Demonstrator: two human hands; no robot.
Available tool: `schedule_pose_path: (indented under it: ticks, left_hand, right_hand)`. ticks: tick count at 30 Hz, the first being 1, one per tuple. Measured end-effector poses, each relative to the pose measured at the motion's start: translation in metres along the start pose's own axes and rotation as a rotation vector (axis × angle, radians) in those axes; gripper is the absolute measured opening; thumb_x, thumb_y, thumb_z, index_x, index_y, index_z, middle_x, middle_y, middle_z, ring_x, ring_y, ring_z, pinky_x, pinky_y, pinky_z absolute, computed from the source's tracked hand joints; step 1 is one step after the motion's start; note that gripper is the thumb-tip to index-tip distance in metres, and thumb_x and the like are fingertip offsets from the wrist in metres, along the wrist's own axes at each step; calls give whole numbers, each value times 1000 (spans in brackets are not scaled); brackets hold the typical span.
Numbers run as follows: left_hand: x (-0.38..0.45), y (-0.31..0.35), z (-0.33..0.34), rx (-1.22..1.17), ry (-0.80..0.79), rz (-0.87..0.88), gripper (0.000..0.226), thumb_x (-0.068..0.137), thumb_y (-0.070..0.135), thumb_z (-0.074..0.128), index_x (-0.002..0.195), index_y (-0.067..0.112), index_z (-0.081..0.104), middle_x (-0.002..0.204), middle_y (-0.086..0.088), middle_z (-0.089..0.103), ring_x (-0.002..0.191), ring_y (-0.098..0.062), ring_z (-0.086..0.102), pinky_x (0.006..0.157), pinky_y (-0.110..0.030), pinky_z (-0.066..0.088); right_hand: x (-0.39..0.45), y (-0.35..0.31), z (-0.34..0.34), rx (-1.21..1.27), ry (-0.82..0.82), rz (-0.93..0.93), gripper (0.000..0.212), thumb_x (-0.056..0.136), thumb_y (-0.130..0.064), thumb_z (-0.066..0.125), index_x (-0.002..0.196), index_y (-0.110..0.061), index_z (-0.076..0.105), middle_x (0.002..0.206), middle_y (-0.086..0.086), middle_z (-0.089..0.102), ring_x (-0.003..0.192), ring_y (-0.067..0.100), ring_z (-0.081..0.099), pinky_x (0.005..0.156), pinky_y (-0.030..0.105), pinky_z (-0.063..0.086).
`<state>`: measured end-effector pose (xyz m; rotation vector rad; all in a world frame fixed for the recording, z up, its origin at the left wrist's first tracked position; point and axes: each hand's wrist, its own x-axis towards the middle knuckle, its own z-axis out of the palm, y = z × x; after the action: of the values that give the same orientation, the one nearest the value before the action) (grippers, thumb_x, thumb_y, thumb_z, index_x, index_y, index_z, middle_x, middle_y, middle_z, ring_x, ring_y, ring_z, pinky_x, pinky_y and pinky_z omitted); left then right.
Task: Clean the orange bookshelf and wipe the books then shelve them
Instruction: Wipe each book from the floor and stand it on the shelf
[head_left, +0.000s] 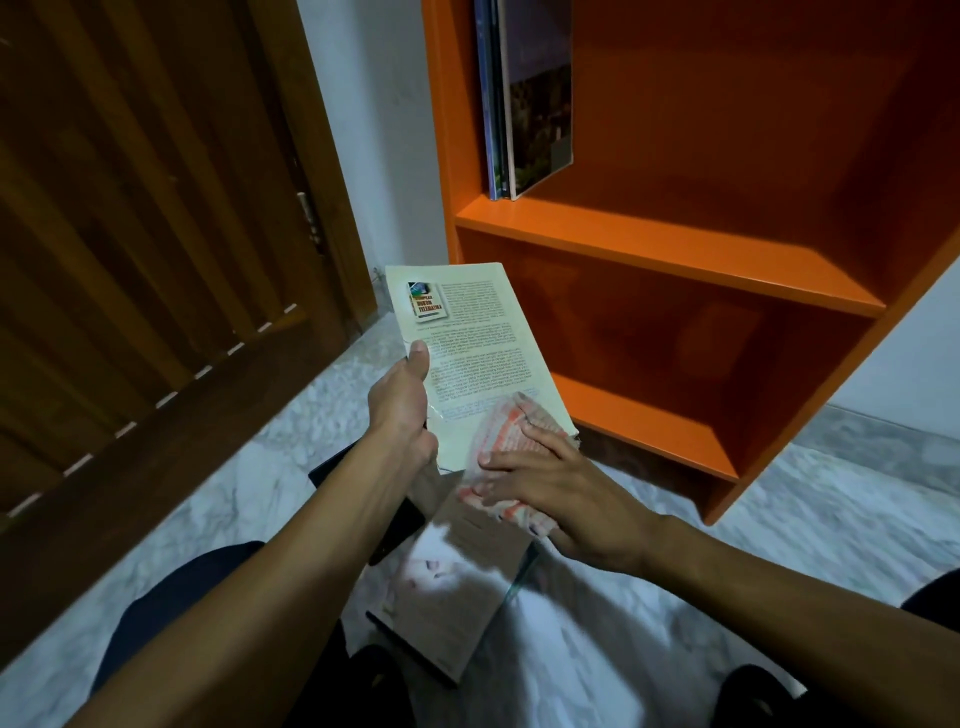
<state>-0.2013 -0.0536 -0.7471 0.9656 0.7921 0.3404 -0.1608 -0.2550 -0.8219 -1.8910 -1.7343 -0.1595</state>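
**A:** What are you getting from the head view?

**B:** I'm watching the left hand (402, 410) gripping a thin cream-coloured paperback book (470, 353) by its left edge, thumb curled over the printed back cover, holding it tilted in the air in front of the orange wooden bookshelf (670, 249). The right hand (550, 486) is lying flat, fingers straight, pressing a pale cloth with orange stripes (511, 452) against the book's near corner.

**A:** How is it going to handle?

**B:** I'm judging it light and floppy; a soft cover like that is going to bend under the cloth, so I'm favouring a grip along the spine side, as the left hand has it. The cover looks glossy, so possibly slippery.

**A:** And the counts?

**B:** I'm counting one book in hand and two tall thin books (519, 104) standing upright against the left wall of the upper shelf. On the marbled grey floor (234, 493) beneath the hands, one brown-covered book (457, 582) is lying on at least one dark one; I cannot tell how many more. One cloth.
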Motion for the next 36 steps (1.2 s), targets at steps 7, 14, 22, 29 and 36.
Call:
schedule_pose_path:
  ticks: [7,14,22,29,36]
  left_hand:
    - [-7,10,-2,78,-36,129,20,101,35,56,109,25,71,100,-1,78,91,-26,75,79,-49,61]
    - [-9,11,-6,54,-134,70,28,101,39,53,118,25,69,107,-3,77,98,-28,74,92,-58,55]
    - [-14,-16,6,221,-163,128,30,104,36,49,111,19,72,107,-5,77,99,-30,74,91,-54,56]
    - [-11,-36,13,848,-30,664,47,99,34,58,142,26,41,150,3,40,132,-9,44,101,-24,41]
    - [-18,-50,31,657,-273,456,91,87,58,64,155,43,5,144,1,51,111,-12,65,87,-32,59]
  right_hand:
    - [-38,13,-15,110,186,386,28,103,-21,34,111,-19,61,109,-22,65,101,1,60,94,32,45]
    - [-17,20,-24,1278,604,1247,38,105,-35,45,113,-2,62,104,22,73,97,37,71,91,51,54]
    - [2,-18,-30,1576,424,970,37,98,-9,54,135,-4,54,130,22,63,119,39,62,104,54,46]
    - [-2,-17,-21,1286,558,1028,36,93,-4,63,128,-8,54,123,12,69,111,32,67,98,52,52]
    - [-4,-20,-19,546,451,849,26,90,-20,67,109,-33,54,98,-7,70,80,11,68,56,23,49]
